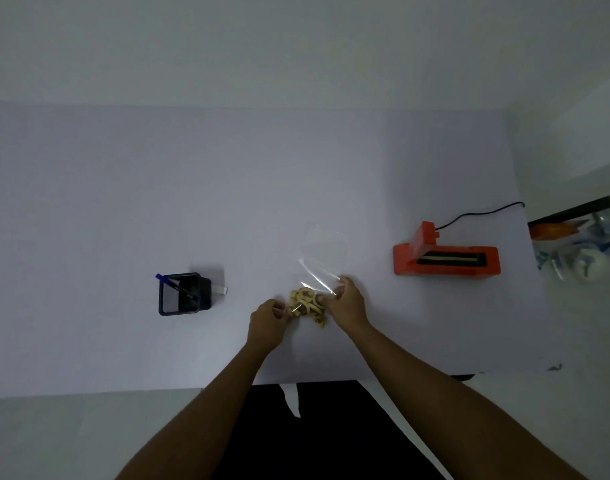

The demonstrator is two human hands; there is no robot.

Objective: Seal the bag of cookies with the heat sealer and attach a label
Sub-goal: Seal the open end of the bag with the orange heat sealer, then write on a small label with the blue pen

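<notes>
No readable writing, left hand [267, 322] and right hand [345, 304] pinching cookie bag [317, 282] near table's [123, 202] front edge, orange sealer [445, 259] at 3 o'clock, pen holder [184, 294] at 9, bare table beyond.

We seem to be at a small packing station, home or workshop we cannot tell: a plain white tabletop [123, 202] against a bare wall, an orange heat sealer [445, 261] plugged in right of our hands, a pen holder [184, 294] to their left.
</notes>
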